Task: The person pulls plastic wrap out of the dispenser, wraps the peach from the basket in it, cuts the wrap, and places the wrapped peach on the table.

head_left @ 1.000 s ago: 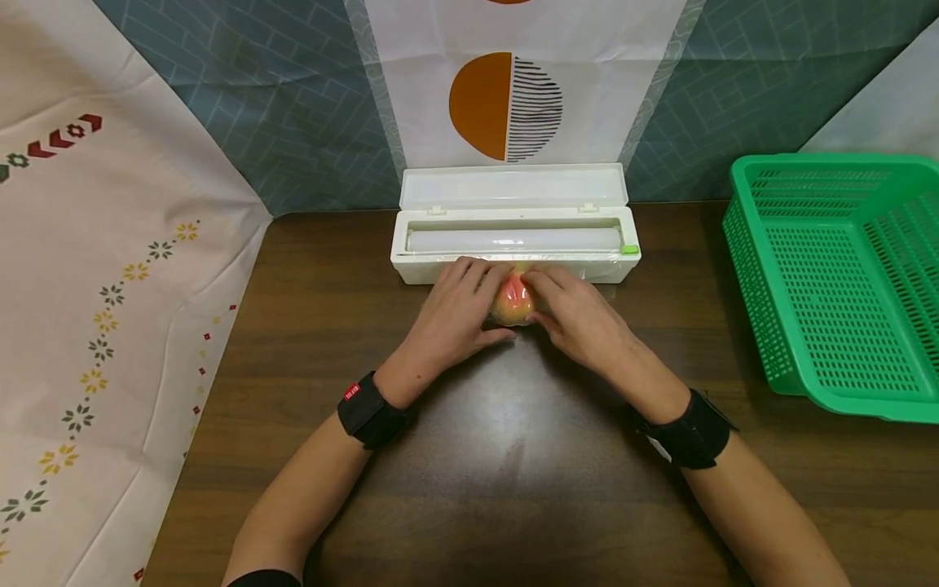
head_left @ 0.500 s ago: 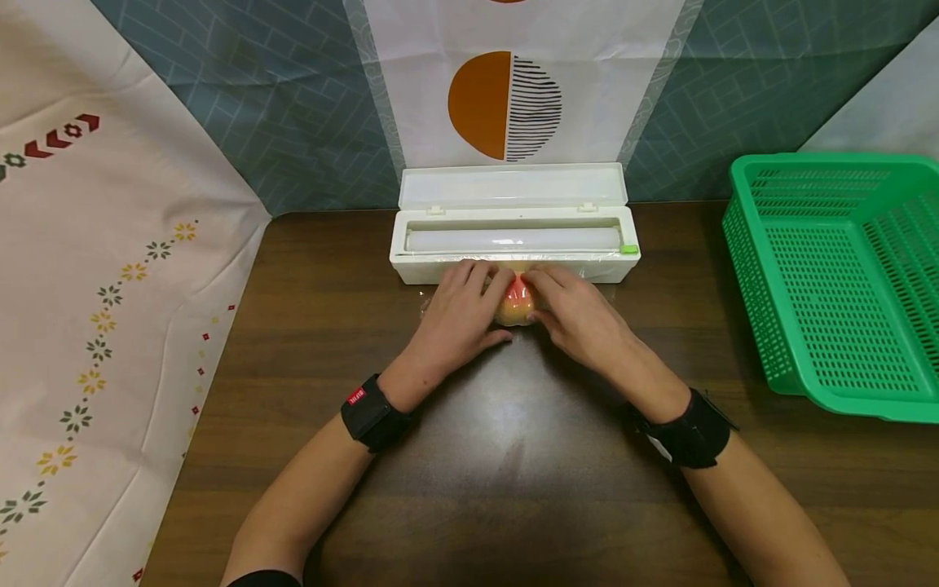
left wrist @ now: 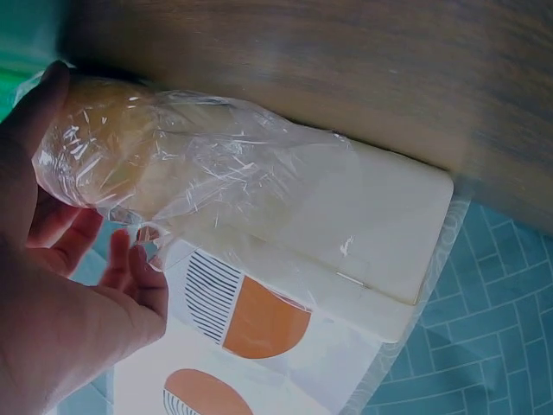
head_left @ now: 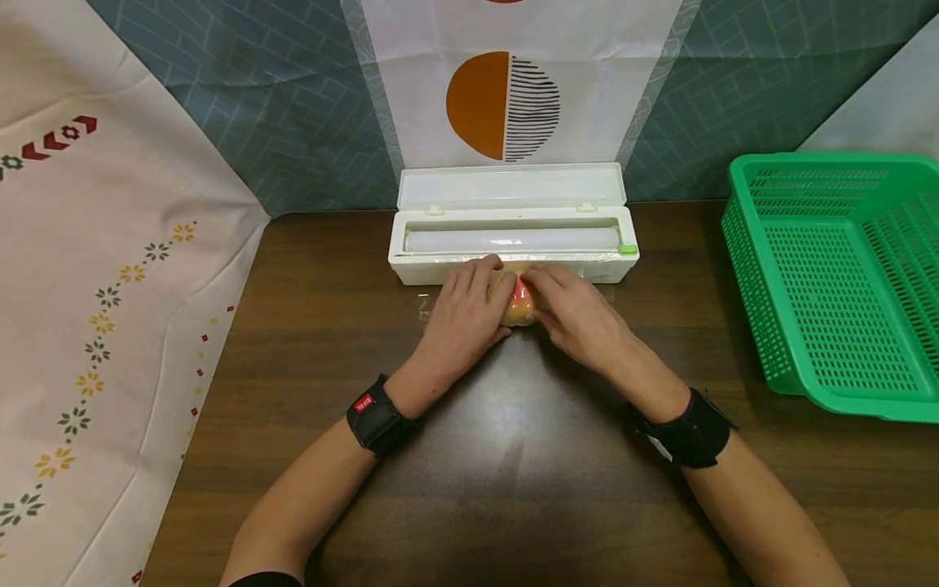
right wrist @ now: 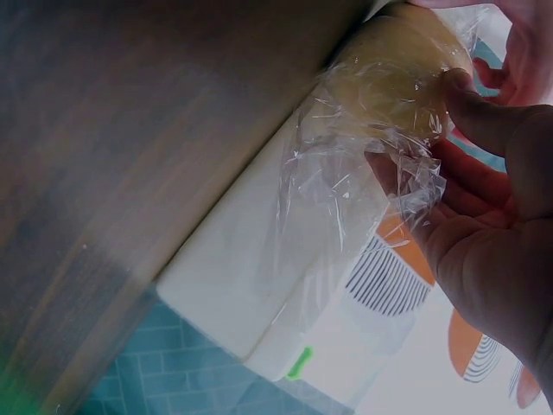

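A round red-and-yellow fruit (head_left: 520,310), partly covered in clear plastic wrap, sits on the table against the front of a white wrap dispenser (head_left: 420,272). My left hand (head_left: 466,313) grips the fruit from the left, its thumb along the side. From the right, my right hand (head_left: 584,319) holds the same fruit with thumb and fingers. In the right wrist view, loose plastic wrap (right wrist: 333,186) bunches at the right fingers and stretches over the dispenser. Crinkled film also spreads past the fruit in the left wrist view. The fruit's underside is hidden.
The dispenser's lid (head_left: 511,187) is raised, showing a film roll (head_left: 513,240) and a small green slider (head_left: 628,249) at its right end. A green plastic basket (head_left: 844,302) stands on the right. Patterned cloths hang behind and at left.
My left hand has turned and shifted slightly right, covering more of the fruit's left side. The film's left edge has come into view beside it. My right hand has stayed nearly still.
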Motion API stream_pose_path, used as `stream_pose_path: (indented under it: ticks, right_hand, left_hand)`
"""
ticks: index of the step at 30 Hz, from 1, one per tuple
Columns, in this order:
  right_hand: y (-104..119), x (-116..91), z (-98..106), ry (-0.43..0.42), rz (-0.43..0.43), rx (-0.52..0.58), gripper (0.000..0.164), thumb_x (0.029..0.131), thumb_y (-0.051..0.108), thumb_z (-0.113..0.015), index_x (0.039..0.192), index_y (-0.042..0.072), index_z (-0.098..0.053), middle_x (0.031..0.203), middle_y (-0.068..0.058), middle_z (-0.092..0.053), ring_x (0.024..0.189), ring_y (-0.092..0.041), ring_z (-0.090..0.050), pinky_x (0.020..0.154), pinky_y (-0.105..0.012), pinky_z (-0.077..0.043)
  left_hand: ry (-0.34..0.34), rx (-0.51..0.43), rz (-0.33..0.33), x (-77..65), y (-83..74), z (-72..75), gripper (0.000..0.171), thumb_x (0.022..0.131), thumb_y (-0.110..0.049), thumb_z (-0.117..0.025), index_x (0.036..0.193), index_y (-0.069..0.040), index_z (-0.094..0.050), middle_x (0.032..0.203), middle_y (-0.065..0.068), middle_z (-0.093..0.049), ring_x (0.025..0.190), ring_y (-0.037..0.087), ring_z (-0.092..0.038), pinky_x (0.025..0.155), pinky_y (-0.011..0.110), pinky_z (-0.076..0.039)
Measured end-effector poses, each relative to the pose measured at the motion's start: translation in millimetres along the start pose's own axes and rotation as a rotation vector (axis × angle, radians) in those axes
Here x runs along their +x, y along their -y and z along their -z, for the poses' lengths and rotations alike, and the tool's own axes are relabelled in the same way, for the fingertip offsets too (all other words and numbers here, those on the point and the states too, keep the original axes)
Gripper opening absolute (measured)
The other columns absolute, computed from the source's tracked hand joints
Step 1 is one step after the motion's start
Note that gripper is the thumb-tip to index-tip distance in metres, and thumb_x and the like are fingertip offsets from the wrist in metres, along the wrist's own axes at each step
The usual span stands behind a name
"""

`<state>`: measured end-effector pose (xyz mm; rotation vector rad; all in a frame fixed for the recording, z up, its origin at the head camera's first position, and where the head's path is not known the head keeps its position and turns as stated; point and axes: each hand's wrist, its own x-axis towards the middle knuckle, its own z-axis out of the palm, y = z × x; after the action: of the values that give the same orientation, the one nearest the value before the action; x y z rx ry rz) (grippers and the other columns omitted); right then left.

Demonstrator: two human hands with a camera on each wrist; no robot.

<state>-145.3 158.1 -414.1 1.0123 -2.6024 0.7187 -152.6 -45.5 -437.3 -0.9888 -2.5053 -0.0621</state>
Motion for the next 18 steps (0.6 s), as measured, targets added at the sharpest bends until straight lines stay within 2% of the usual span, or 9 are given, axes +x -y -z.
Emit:
stream_pose_path:
  ticks: [8,18]
  right_hand:
    - [0.5,0.3,-0.8,0.01,-0.012,-0.01,0.049,0.079,0.001,-0.077,0.123,-0.006,-0.057,0.12,-0.016,-0.058,0.111,-0.028,-0.054,0.092,-0.043,-0.047]
    - [2.1,0.1,-1.7,0.015,-0.006,-0.04,0.051,0.081,0.004,-0.076,0.126,-0.006,-0.055,0.123,-0.017,-0.055,0.113,-0.029,-0.051,0.095,-0.042,-0.045]
  left_hand:
    - [-0.023,0.03,-0.038,0.1,0.7,2.1,0.076,0.07,-0.044,-0.084,0.125,-0.002,-0.052,0.121,0.013,-0.052,0.114,0.032,-0.046,0.089,0.044,-0.042]
    - [-0.039,-0.05,-0.038,1.6,6.6,5.2,0.079,0.066,-0.044,-0.086,0.126,-0.002,-0.055,0.12,0.012,-0.053,0.11,0.03,-0.047,0.097,0.042,-0.04]
